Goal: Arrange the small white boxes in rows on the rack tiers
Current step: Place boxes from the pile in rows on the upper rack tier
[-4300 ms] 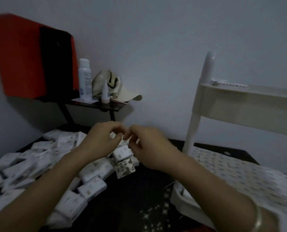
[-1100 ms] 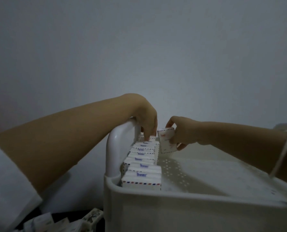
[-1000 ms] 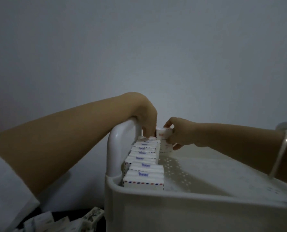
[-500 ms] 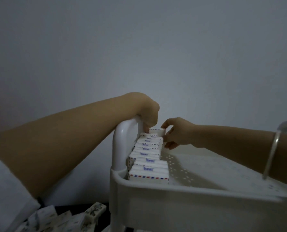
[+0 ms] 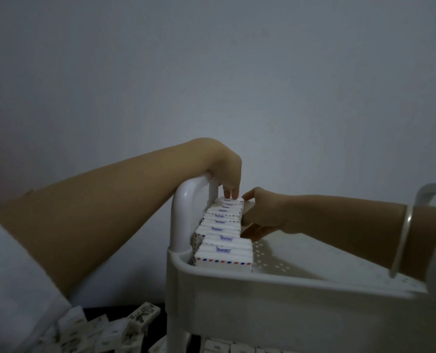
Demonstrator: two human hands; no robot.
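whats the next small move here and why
Probably lift both hands away and start a second row: the left hand touches the far end of the row of small white boxes, the right hand presses its side, and the white plastic rack tier beside it lies bare.

White boxes (image 5: pixel 223 258) (red-blue dashed edging, purple print); white rack (image 5: pixel 288 291).

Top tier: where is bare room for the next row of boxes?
Free: the perforated floor right of the row of boxes, between the front rim and the right forearm. Crowded: the left edge by the post, where the left hand and right hand touch the row.
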